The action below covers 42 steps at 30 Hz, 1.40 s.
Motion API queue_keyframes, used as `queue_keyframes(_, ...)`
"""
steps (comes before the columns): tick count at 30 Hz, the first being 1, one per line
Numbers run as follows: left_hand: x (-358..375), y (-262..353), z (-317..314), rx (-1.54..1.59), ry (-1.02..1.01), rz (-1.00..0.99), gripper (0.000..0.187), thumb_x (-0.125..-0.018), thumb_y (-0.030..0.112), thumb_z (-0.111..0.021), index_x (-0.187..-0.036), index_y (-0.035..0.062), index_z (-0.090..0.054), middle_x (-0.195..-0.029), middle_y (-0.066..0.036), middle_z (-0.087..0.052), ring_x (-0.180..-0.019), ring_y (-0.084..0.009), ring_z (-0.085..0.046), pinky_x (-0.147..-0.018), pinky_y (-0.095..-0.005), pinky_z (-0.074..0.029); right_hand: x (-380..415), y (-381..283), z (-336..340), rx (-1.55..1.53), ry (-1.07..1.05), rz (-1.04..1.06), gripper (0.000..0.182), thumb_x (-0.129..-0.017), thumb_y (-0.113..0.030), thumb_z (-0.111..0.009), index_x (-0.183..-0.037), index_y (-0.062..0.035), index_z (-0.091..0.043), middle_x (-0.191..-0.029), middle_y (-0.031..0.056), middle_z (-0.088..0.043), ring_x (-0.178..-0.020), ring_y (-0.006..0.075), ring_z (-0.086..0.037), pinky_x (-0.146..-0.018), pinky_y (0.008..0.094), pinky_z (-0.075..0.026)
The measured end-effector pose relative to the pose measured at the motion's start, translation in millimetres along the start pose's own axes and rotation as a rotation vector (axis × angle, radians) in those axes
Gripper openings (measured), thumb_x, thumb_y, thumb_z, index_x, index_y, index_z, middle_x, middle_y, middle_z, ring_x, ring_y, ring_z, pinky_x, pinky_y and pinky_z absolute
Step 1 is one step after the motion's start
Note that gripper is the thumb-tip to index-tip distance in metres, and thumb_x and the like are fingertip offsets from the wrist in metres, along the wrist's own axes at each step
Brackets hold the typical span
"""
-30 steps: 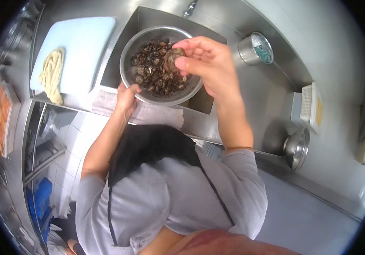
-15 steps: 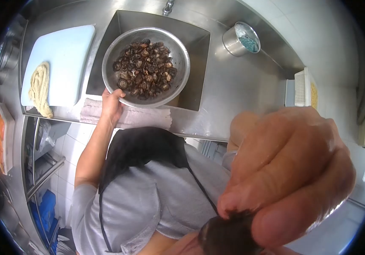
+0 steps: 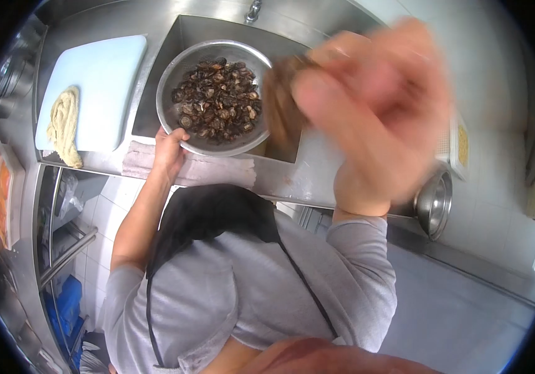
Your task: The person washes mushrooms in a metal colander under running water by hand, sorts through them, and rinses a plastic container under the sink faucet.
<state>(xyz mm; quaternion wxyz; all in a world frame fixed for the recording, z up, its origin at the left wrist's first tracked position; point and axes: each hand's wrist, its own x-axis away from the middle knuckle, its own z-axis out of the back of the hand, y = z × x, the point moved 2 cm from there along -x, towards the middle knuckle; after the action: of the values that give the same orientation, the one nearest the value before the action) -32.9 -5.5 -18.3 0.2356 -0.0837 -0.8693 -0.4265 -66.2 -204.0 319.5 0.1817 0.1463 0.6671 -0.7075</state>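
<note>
A large metal bowl [image 3: 169,75] full of dark brown mushroom-like pieces [image 3: 217,100] rests over the sink [image 3: 292,134]. At its near-left rim, my left hand [image 3: 171,149] grips the edge, thumb on top. Raised close to the camera on the right, my right hand [image 3: 373,100] is blurred by motion. Between its thumb and fingers it pinches a dark brown piece [image 3: 285,100], which looks like one from the bowl and overlaps the bowl's right edge in view.
A pale cutting board [image 3: 102,81] with a twisted yellowish cloth [image 3: 63,128] lies left of the sink. Along the counter's front edge lies a folded towel [image 3: 217,171]. A faucet [image 3: 253,11] stands behind the sink. Another metal bowl [image 3: 435,202] and a basket [image 3: 458,146] are at right.
My right hand has moved up and away from the lower right, with the brown piece in its fingers. The second metal bowl has come into view. My left hand stays on the bowl's rim.
</note>
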Motion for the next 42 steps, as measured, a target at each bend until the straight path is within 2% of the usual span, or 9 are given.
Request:
queue_keyframes(1,-1,-2,3,-0.006,-0.021,0.01,0.039,-0.068,-0.012,-0.052,-0.105,0.0,-0.054,-0.085,-0.006,-0.061,-0.065,-0.0143,-0.059,-0.047,-0.0262,-0.05,-12,20,0,0.077,-0.011,-0.014,0.024,-0.075,0.008,-0.071,-0.08,-0.0057,-0.053,-0.082,0.0044,-0.059,-0.065,0.0119,-0.058,-0.053,0.0232,-0.049)
queue_keyframes(3,-3,-4,5,0.014,-0.02,0.008,0.04,-0.068,-0.012,-0.052,-0.107,0.0008,-0.054,-0.087,-0.006,-0.062,-0.068,-0.015,-0.06,-0.048,-0.0266,-0.051,-28,69,5,-0.05,-0.162,-0.069,0.013,-0.082,0.008,-0.063,-0.09,-0.0011,-0.059,-0.088,0.0056,-0.063,-0.078,0.009,-0.061,-0.062,0.0229,-0.052)
queue_keyframes(4,-4,-5,7,0.007,-0.026,0.02,0.042,-0.068,-0.012,-0.051,-0.108,0.0007,-0.054,-0.09,-0.007,-0.062,-0.073,-0.0168,-0.06,-0.057,-0.0291,-0.052,-30,91,6,-0.06,-0.147,-0.139,0.021,-0.081,0.012,-0.059,-0.1,0.0026,-0.063,-0.089,0.0066,-0.067,-0.072,0.0095,-0.061,-0.061,0.0225,-0.051)
queue_keyframes(6,-6,-6,10,-0.009,-0.04,0.046,0.045,-0.068,-0.013,-0.05,-0.111,0.0004,-0.054,-0.097,-0.009,-0.061,-0.084,-0.0205,-0.06,-0.075,-0.034,-0.054,-29,117,6,-0.089,-0.142,-0.204,0.021,-0.082,0.011,-0.059,-0.099,0.0011,-0.063,-0.091,0.006,-0.067,-0.073,0.0096,-0.061,-0.061,0.0223,-0.051)
queue_keyframes(11,-8,-7,12,-0.016,-0.038,0.049,0.046,-0.068,-0.014,-0.05,-0.111,0.0006,-0.053,-0.096,-0.008,-0.061,-0.084,-0.0208,-0.059,-0.076,-0.0356,-0.054,-24,139,-3,-0.374,-0.071,-0.337,0.019,-0.082,0.009,-0.064,-0.1,0.0034,-0.064,-0.096,0.0105,-0.065,-0.08,0.0159,-0.064,-0.071,0.0297,-0.056)
queue_keyframes(14,-10,-9,15,-0.026,-0.031,0.052,0.045,-0.068,-0.014,-0.049,-0.11,0.0011,-0.053,-0.096,-0.008,-0.06,-0.083,-0.0206,-0.059,-0.075,-0.036,-0.054,-25,140,-3,-0.368,-0.092,-0.297,0.022,-0.076,0.012,-0.069,-0.097,0.0043,-0.065,-0.096,0.0092,-0.066,-0.078,0.012,-0.064,-0.073,0.0241,-0.055)
queue_keyframes(23,0,-1,4,-0.01,-0.038,0.048,0.042,-0.07,-0.012,-0.051,-0.109,0.0031,-0.054,-0.09,-0.006,-0.059,-0.076,-0.017,-0.059,-0.064,-0.0349,-0.055,-24,129,1,-0.16,-0.121,-0.266,0.034,-0.074,0.014,-0.068,-0.107,0.0048,-0.066,-0.099,0.0092,-0.068,-0.079,0.01,-0.064,-0.073,0.023,-0.054)
queue_keyframes(30,6,4,-3,-0.011,-0.009,0.04,0.035,-0.073,-0.011,-0.051,-0.105,0.0033,-0.054,-0.087,-0.005,-0.059,-0.069,-0.0147,-0.057,-0.057,-0.0312,-0.051,-22,130,-3,-0.058,-0.113,-0.233,0.025,-0.08,0.008,-0.068,-0.104,0.0046,-0.068,-0.096,0.0097,-0.07,-0.078,0.0097,-0.065,-0.072,0.0223,-0.055)
queue_keyframes(42,5,4,-2,-0.002,-0.022,0.044,0.039,-0.07,-0.012,-0.05,-0.107,0.0009,-0.054,-0.089,-0.007,-0.06,-0.07,-0.0174,-0.058,-0.06,-0.0321,-0.052,-21,125,-2,0.025,-0.133,-0.28,0.016,-0.081,0.006,-0.068,-0.097,0.0039,-0.07,-0.087,0.008,-0.071,-0.073,0.0083,-0.065,-0.064,0.0223,-0.056)
